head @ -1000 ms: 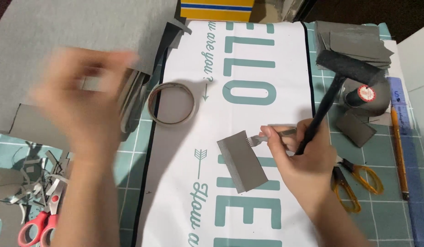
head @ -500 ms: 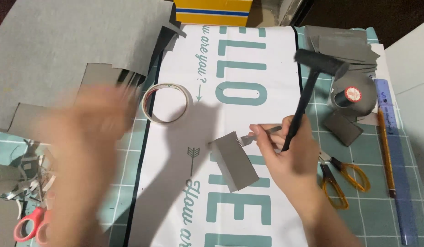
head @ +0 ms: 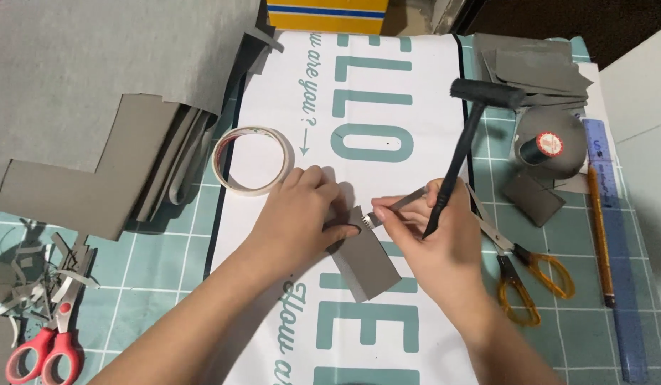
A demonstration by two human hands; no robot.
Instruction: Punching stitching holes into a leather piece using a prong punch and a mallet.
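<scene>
The bench (head: 166, 257) is covered by a teal cutting mat (head: 594, 335) marked with a pale grid, and a white banner (head: 387, 93) with teal lettering lies down its middle. At the right edge a white surface (head: 640, 93) adjoins the mat (wall or board, hard to tell). Beyond the far edge the room (head: 558, 18) is dark. Light falls evenly from above, with soft shadows.

Bright, even overhead light, sharp focus.
Soft shadows fall beneath both hands (head: 302, 214) onto the white printed paper sheet (head: 387, 93); no glare.
</scene>
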